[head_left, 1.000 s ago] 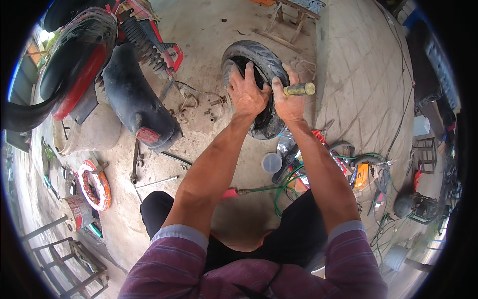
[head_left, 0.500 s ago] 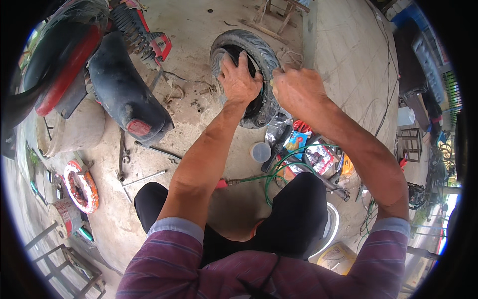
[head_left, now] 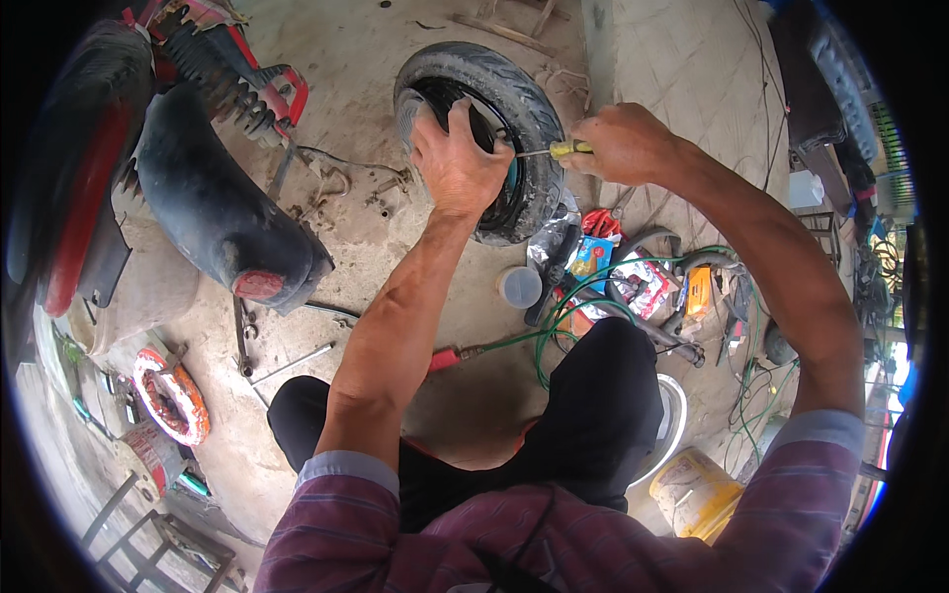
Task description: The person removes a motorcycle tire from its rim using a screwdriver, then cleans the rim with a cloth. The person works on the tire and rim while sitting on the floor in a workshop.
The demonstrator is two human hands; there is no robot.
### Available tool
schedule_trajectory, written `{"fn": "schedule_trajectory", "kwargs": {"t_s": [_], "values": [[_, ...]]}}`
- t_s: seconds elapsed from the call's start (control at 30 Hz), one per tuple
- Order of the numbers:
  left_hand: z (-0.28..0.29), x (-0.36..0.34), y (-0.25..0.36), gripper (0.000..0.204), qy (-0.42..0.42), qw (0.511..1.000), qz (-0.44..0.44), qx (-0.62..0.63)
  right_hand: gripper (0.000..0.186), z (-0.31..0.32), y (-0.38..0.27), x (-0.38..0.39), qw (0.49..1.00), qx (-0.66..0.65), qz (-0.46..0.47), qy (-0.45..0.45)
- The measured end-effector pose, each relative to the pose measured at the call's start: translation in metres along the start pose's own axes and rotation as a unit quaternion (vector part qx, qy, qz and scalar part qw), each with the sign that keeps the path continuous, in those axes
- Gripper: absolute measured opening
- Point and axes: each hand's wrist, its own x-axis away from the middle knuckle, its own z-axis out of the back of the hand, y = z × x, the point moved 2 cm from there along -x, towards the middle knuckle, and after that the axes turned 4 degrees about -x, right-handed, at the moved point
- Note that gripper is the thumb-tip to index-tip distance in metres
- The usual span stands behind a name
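Note:
A worn black motorcycle tyre (head_left: pixel 539 114) leans upright on the ground ahead of me, a dark rim visible inside it. My left hand (head_left: pixel 460 168) grips its inner side, thumb toward the right edge and fingers reaching into the opening; some fingertips are hidden. In my right hand (head_left: pixel 625 144), closed round its handle, is a screwdriver (head_left: pixel 571 148) with a yellow grip. The thin metal shaft crosses the tyre's right sidewall, its tip close to my left thumb. Whether the tip is under the tyre's bead I cannot tell.
A motorcycle's black rear mudguard (head_left: pixel 213 198) juts in at left. Wrenches (head_left: pixel 242 341) lie below it. A round plastic tub (head_left: pixel 520 288), a green hose (head_left: pixel 544 346) and a blue packet (head_left: pixel 591 259) lie before my knees. A yellow bucket (head_left: pixel 697 494) stands at lower right.
My right hand has drawn back to the right from the tyre's edge, and the screwdriver's shaft and grip now show. My left hand stays on the tyre. The whole view has shifted slightly.

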Motion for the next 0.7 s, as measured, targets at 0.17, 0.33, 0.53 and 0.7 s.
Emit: {"fn": "schedule_trajectory", "kwargs": {"t_s": [0.17,0.33,0.53,0.7], "values": [[0.003,0.005,-0.006,0.079,-0.009,1.000,-0.003,0.008,0.044,-0.030,0.028,-0.004,0.999,-0.020,0.028,0.028],[0.006,0.000,-0.001,0.079,-0.029,0.999,0.007,0.012,0.042,-0.047,0.052,-0.003,0.994,-0.033,0.055,0.086],[0.010,0.003,0.004,0.079,-0.041,0.999,0.012,0.017,0.046,-0.067,0.055,0.005,0.978,-0.031,0.116,0.172],[0.019,0.009,0.001,0.080,-0.036,0.999,-0.011,0.013,0.045,-0.066,0.041,0.011,0.978,-0.010,0.114,0.174]]}}
